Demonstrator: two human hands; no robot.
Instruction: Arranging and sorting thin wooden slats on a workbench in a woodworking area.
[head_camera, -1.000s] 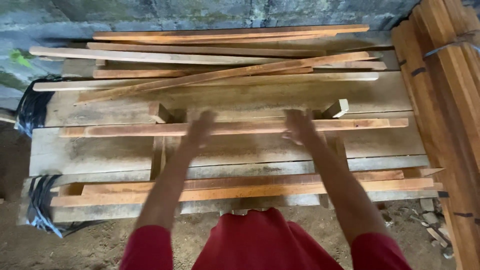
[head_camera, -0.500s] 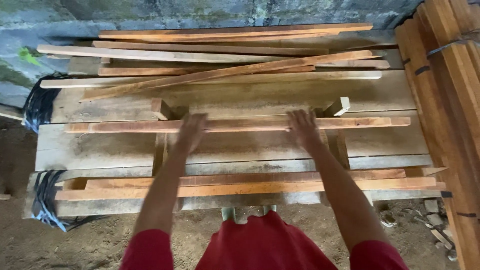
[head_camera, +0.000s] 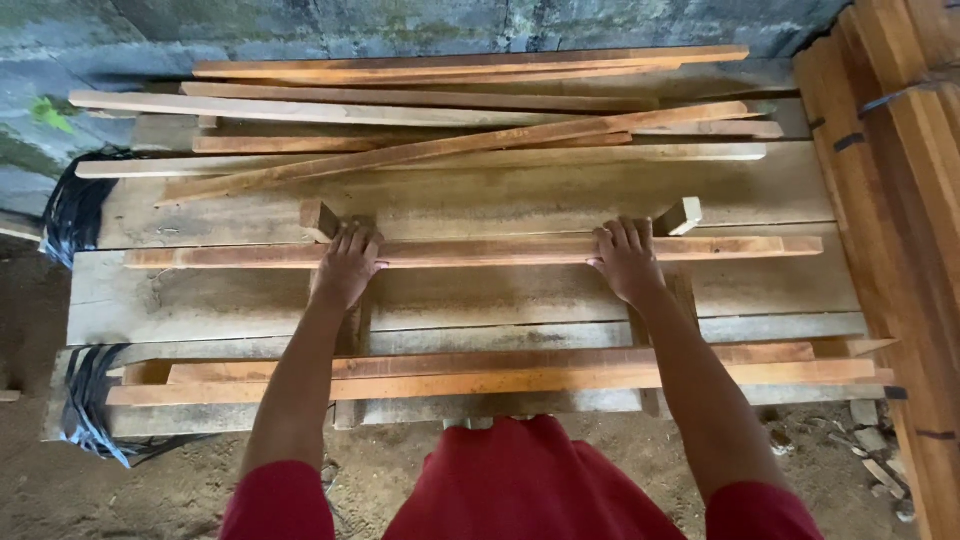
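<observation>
Left hand (head_camera: 346, 264) and right hand (head_camera: 626, 260) lying flat, fingers spread, pressing on reddish wooden slat (head_camera: 480, 250); slat resting across plank workbench (head_camera: 500, 300), short blocks (head_camera: 320, 218) beside.

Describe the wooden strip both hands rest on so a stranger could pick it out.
On the wide plank bench, look midway between the slat pile at the wall and the near-edge pair. The reddish slat lies alone across two short blocks, left hand and right hand pressing it.

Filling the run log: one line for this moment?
left hand on wooden slat | right hand on slat | slat across plank bench
</observation>
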